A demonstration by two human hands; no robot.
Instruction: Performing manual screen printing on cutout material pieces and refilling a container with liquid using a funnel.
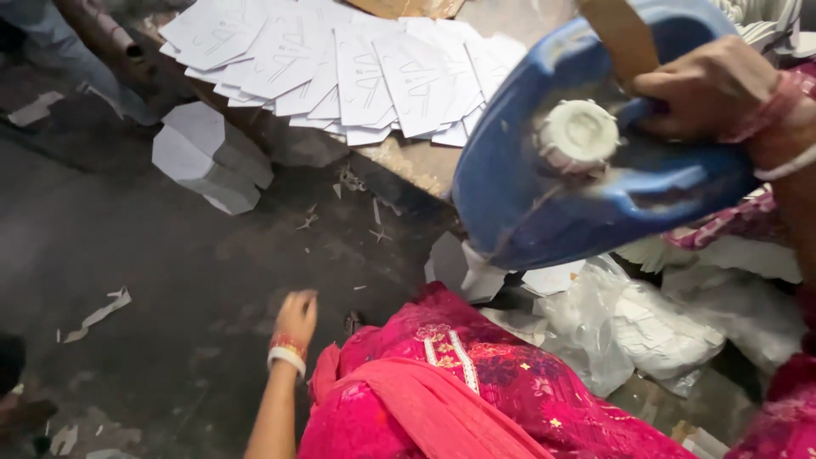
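Seen from above, the right hand (710, 89) is at the upper right, its grip wrapped around the handle of a blue plastic jug (595, 161). The jug is lifted and tilted on its side in the air, over the edge of a low desk (416, 166) and some clear bags of white paper (646, 327). Its white screw cap (579, 134) is on and faces the camera. The left hand (296, 319) reaches down to the dark floor (153, 255), fingertips touching it; whether its grip is spread or curled cannot be told. White paper cutouts (357, 68) lie fanned across the desk. A stack of cutouts (208, 157) sits on the floor just beside it. Pink embroidered cloth (459, 391) fills the bottom middle.
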